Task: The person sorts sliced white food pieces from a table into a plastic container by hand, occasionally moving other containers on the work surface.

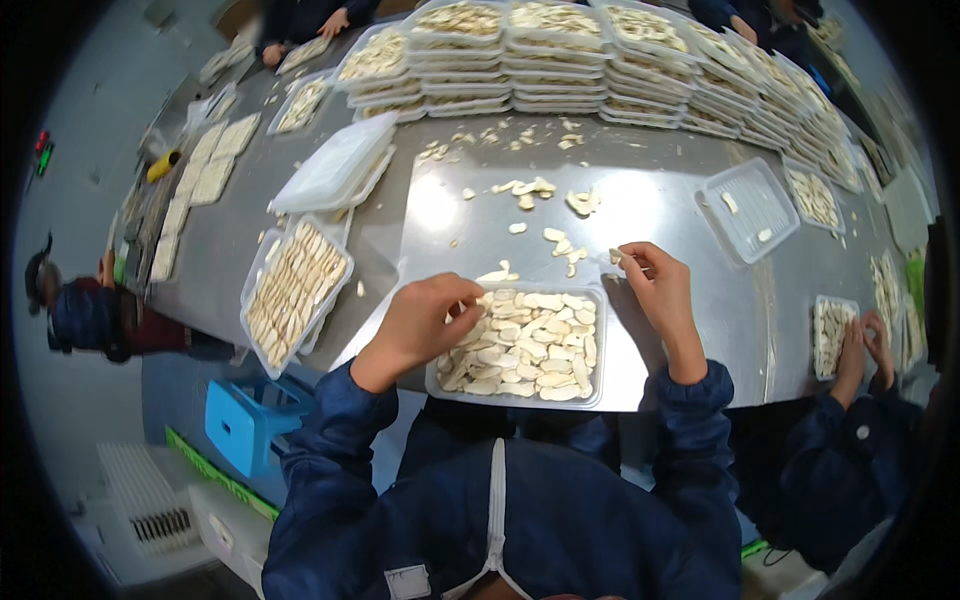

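A clear plastic tray [600, 352] stands at the table's near edge in front of me, covered with overlapping pale slices [525, 367] that look like mushroom. My left hand [427, 322] is over the tray's left side, fingers curled with the tips at the far left corner; whether a slice is between them is hidden. To the right, beyond the tray, my right hand [660, 281] pinches a small pale slice [616, 256] between thumb and fingertips, just above the metal table [697, 300]. Loose slices [566, 247] lie scattered beyond the tray.
Stacked filled trays [555, 67] line the far side. A tray with two slices [750, 206] is at right. At left are a tray of neatly rowed slices [300, 292] and tilted white trays [337, 165]. A co-worker's hands [862, 349] work at right. A blue stool [247, 424] stands below.
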A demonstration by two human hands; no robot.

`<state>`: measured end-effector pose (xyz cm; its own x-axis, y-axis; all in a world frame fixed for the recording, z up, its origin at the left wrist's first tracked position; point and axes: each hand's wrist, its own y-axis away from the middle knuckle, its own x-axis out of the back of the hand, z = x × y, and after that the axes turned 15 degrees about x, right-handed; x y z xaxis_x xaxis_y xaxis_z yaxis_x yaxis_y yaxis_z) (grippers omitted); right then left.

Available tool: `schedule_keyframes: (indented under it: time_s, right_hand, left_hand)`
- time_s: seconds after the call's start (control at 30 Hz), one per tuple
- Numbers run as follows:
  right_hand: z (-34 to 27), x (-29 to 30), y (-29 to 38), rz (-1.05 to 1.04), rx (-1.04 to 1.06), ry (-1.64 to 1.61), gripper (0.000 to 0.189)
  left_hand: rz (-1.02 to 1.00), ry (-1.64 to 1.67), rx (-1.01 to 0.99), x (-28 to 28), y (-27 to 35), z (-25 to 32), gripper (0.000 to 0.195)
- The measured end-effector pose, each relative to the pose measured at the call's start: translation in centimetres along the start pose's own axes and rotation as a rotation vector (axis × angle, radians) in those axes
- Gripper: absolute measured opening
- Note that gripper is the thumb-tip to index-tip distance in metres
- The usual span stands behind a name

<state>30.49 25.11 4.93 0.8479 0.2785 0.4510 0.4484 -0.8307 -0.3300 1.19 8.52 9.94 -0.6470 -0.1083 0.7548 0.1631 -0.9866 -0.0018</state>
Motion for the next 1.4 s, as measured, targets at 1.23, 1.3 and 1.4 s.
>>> schedule_keyframes:
  time_s: [1.23,1.3,1.4]
  right_hand:
    - [-10.8,-10.1,7.8,-0.455,0.614,0.188,0.032]
    - [-10.6,-10.6,7.9,-0.467,0.623,0.199,0.033]
    - [-10.8,-10.7,7.6,-0.45,0.647,0.219,0.033]
  left_hand:
    - [0.304,0.317,0.323,-1.6,9.6,-4.0,0.015]
    - [0.316,0.307,0.312,-1.9,9.8,-4.1,0.014]
    - [0.317,0.278,0.288,-2.3,10.0,-4.3,0.013]
